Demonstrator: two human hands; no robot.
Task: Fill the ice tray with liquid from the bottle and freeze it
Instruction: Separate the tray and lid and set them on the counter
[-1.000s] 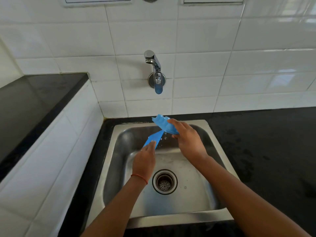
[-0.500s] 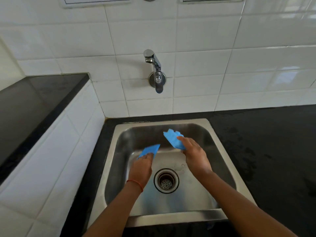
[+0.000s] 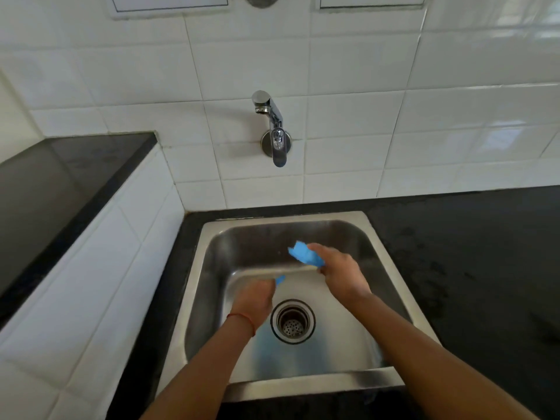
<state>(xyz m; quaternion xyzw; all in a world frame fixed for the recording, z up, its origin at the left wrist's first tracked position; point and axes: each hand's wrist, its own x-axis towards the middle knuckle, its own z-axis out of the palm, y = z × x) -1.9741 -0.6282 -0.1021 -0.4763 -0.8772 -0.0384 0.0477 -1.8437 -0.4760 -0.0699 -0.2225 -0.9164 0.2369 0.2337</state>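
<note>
Both my hands are low inside the steel sink [image 3: 209, 237]. My right hand [image 3: 339, 274] grips a blue ice tray [image 3: 304, 256], which sticks out up and to the left of my fingers, tilted and blurred. My left hand [image 3: 254, 301] is closed around a second flat blue piece [image 3: 280, 279]. Only a small tip of that piece shows past my fingers. The two blue parts are apart from each other. No bottle is in view.
A wall tap [image 3: 272, 125] hangs above the sink with no water running from it. The drain strainer [image 3: 292, 321] lies between my wrists. Black countertop [image 3: 469, 253] extends right of the sink, and a raised black ledge [image 3: 60, 177] runs along the left.
Both hands dropped from near the sink's back rim down into the basin. The two blue pieces came apart, and the left one is now mostly hidden by my hand.
</note>
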